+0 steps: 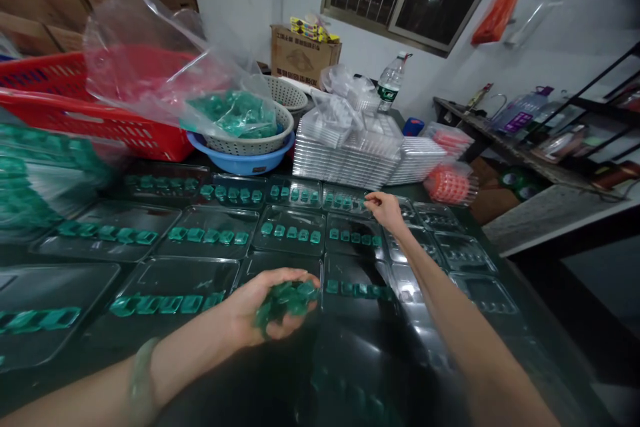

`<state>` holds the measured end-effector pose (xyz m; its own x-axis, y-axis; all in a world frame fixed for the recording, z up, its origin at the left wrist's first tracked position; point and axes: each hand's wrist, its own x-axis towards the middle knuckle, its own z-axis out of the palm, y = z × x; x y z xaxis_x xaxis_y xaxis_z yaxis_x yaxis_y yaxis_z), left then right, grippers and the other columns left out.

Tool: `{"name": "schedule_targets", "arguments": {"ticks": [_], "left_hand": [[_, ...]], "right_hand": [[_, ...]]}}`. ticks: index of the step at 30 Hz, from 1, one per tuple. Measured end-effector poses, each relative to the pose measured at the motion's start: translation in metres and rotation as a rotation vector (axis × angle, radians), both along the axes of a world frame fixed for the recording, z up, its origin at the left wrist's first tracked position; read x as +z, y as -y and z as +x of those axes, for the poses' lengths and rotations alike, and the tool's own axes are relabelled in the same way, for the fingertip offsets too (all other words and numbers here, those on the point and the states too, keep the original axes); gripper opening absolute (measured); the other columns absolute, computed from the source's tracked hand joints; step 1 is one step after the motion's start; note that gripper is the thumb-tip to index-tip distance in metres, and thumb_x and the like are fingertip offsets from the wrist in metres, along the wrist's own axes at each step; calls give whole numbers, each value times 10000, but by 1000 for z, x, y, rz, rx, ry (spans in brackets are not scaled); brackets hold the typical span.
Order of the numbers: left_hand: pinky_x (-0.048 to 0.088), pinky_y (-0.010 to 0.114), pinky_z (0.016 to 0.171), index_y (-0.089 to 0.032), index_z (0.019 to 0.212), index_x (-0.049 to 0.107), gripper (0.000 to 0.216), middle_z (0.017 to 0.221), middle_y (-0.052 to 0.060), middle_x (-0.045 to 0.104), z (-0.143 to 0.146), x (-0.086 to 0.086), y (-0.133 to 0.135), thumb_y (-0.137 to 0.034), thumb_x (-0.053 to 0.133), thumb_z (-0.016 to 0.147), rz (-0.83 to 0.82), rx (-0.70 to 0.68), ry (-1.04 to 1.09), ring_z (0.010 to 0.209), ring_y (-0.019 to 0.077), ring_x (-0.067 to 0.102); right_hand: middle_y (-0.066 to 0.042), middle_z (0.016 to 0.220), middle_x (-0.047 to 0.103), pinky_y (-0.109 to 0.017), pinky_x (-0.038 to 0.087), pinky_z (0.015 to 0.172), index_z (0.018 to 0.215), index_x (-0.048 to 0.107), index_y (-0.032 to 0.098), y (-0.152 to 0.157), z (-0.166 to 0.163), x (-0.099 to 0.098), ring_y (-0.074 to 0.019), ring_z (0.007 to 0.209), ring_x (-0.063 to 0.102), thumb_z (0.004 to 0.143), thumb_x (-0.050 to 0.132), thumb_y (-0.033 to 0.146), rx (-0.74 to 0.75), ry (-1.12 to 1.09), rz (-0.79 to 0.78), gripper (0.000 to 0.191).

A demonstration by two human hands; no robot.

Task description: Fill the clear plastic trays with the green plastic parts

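My left hand (pixel 273 303), palm up and fingers curled, cradles a heap of translucent green pieces (pixel 287 300) over the near middle of the table. Farther out, my right hand (pixel 384 208) pinches at the right end of a row in a back-row clear plastic tray (pixel 345 188). What sits between its fingertips is too small to make out. Rows of clear trays cover the table, and many hold a line of green pieces, such as this tray (pixel 293 219). Toward the right, a tray (pixel 465 253) shows no green pieces in its slots.
Behind the trays stand a red basket (pixel 150 137), a blue basin (pixel 245 159) under a colander with a bag of green pieces (pixel 237 113), and stacked clear trays (pixel 345 160). A blurred green pile (pixel 20 180) lies at left. A shelf (pixel 530 153) borders the right side.
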<state>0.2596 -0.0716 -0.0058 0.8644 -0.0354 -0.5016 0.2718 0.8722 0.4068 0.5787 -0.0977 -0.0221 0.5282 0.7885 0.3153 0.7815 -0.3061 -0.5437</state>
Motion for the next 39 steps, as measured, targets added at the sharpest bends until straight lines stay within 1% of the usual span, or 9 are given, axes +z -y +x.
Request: {"name": "schedule_targets", "arguments": {"ticks": [3, 8, 16, 22, 26, 29, 32, 35, 39], "left_hand": [[124, 135, 319, -163, 917, 506, 234, 749, 59, 513, -8, 0, -2, -306, 495, 732, 16, 32, 2, 442, 64, 427], [127, 148, 323, -162, 946, 508, 256, 758, 57, 512, -12, -4, -5, -299, 499, 729, 72, 67, -14, 443, 66, 427], [152, 146, 333, -177, 966, 517, 295, 771, 54, 521, -9, -4, -7, -328, 529, 713, 93, 61, -65, 455, 70, 450], [211, 153, 342, -209, 1038, 506, 364, 803, 45, 524, -1, -4, -9, -301, 561, 690, 201, 137, -2, 464, 74, 471], [224, 151, 343, -225, 1039, 498, 376, 802, 38, 524, 0, -4, -12, -286, 575, 676, 229, 184, 35, 471, 75, 474], [220, 148, 345, -227, 1011, 497, 339, 788, 27, 520, -1, -6, -13, -283, 567, 684, 219, 213, 60, 473, 76, 478], [218, 147, 336, -226, 1007, 492, 333, 776, 26, 527, 0, -8, -13, -281, 564, 687, 213, 231, 61, 461, 77, 478], [242, 148, 342, -212, 975, 514, 304, 728, 20, 523, 4, -8, -10, -277, 575, 685, 211, 224, 53, 477, 84, 493], [283, 153, 374, -183, 926, 552, 251, 733, 20, 519, 11, -3, -2, -251, 584, 687, 222, 205, 71, 520, 76, 498]], "right_hand": [[-28, 708, 644, -278, 406, 623, 799, 652, 200, -19, 18, -11, -169, 673, 560, 656, 544, 251, -43, 86, -89, 187], [-25, 790, 652, -246, 385, 620, 848, 650, 209, -33, 21, -20, -156, 699, 556, 677, 515, 250, -31, 195, -214, 222], [-29, 811, 651, -251, 359, 656, 846, 647, 212, -37, 16, -16, -164, 746, 552, 720, 486, 262, 26, 353, -366, 210], [-135, 837, 627, -342, 312, 771, 747, 650, 131, -38, 3, -10, -253, 891, 505, 711, 496, 210, 67, 468, -427, 177], [-166, 884, 608, -397, 303, 788, 982, 584, 104, -26, -17, 3, -290, 920, 484, 720, 496, 205, 49, 511, -379, 293], [-130, 936, 595, -386, 334, 781, 1119, 489, 129, -3, -54, 14, -252, 891, 500, 766, 460, 236, 100, 386, -168, 370], [-47, 835, 610, -299, 402, 683, 1001, 558, 197, 27, -107, 25, -165, 723, 540, 792, 451, 290, 390, -24, 86, 252], [-17, 770, 594, -265, 409, 628, 916, 596, 231, 52, -152, 32, -142, 678, 535, 768, 502, 294, 582, -256, 90, 186], [-10, 698, 560, -268, 394, 602, 863, 613, 237, 64, -172, 31, -143, 650, 513, 719, 568, 276, 552, -268, 59, 155]]}}
